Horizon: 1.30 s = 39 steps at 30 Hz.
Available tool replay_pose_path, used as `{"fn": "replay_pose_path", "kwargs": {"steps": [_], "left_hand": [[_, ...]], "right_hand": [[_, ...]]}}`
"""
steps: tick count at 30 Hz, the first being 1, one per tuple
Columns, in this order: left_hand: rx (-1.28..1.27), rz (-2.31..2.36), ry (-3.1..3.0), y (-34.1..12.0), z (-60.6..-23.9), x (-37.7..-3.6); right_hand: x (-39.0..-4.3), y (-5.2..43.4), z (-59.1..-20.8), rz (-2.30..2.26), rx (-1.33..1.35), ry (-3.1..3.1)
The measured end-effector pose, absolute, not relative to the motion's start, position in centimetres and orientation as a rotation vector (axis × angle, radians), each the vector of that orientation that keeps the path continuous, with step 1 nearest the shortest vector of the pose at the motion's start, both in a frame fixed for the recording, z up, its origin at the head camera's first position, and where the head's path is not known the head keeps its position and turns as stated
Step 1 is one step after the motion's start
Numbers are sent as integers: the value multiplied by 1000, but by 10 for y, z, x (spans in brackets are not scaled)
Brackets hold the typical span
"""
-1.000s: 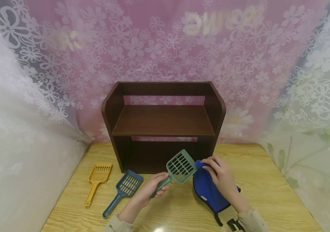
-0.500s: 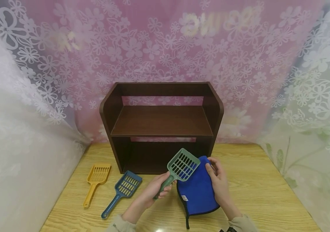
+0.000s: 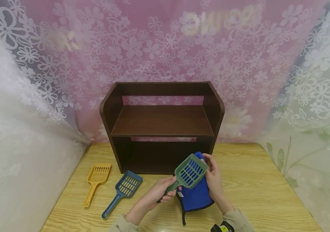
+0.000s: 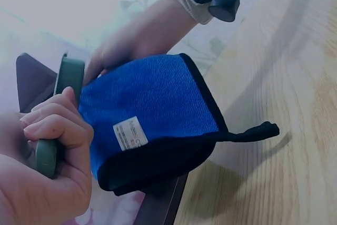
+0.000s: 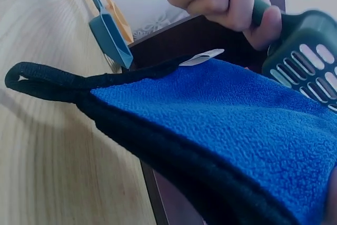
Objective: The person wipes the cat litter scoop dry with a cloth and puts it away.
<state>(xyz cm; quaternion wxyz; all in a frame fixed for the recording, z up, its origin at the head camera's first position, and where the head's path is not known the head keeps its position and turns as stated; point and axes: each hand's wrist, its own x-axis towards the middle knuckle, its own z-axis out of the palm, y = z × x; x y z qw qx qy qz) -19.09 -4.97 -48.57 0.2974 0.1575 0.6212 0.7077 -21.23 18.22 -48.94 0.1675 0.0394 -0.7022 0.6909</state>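
My left hand (image 3: pixel 162 190) grips the handle of a green slotted litter scoop (image 3: pixel 179 181), its head raised and tilted up to the right. Behind the scoop hangs a blue cloth (image 3: pixel 197 197) with black edging, a hanging loop and a white label (image 4: pixel 130 133). My right hand (image 3: pixel 215 181) holds the cloth near its top, fingers right at the scoop's far edge. Blue shows through the slots. In the right wrist view the cloth (image 5: pixel 210 114) spreads below the scoop head (image 5: pixel 310 32). Part of the right hand is hidden behind the cloth in the left wrist view.
A blue litter scoop (image 3: pixel 122 193) and a yellow one (image 3: pixel 95 182) lie at the left on the wooden table (image 3: pixel 257 193). A dark brown two-tier shelf (image 3: pixel 162 120) stands behind the hands. Flowered curtains (image 3: pixel 165 48) enclose the back and sides.
The cloth has come up from the table at the right to behind the scoop head, carried left by my right hand. My left hand and the scoop have shifted slightly right.
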Motion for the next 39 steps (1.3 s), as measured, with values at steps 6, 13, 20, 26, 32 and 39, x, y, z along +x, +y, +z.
{"fn": "replay_pose_path", "kwargs": {"steps": [6, 13, 20, 26, 32, 39], "left_hand": [[484, 1832, 1662, -50, -487, -192], [466, 1822, 1720, -53, -490, -196], [392, 1878, 1766, -57, -491, -198], [408, 1902, 1812, -63, -487, -203], [424, 1857, 1873, -67, -486, -205], [559, 1710, 1857, -62, -487, -202]], "right_hand": [[-223, 182, -489, 1985, 146, -1962], [-217, 186, -488, 2043, 108, -2009], [-207, 192, -490, 2009, 56, -2105], [-195, 198, -489, 2007, 97, -2140], [-191, 204, -486, 1986, 112, -2176], [-202, 209, -484, 1964, 95, -2182]]}}
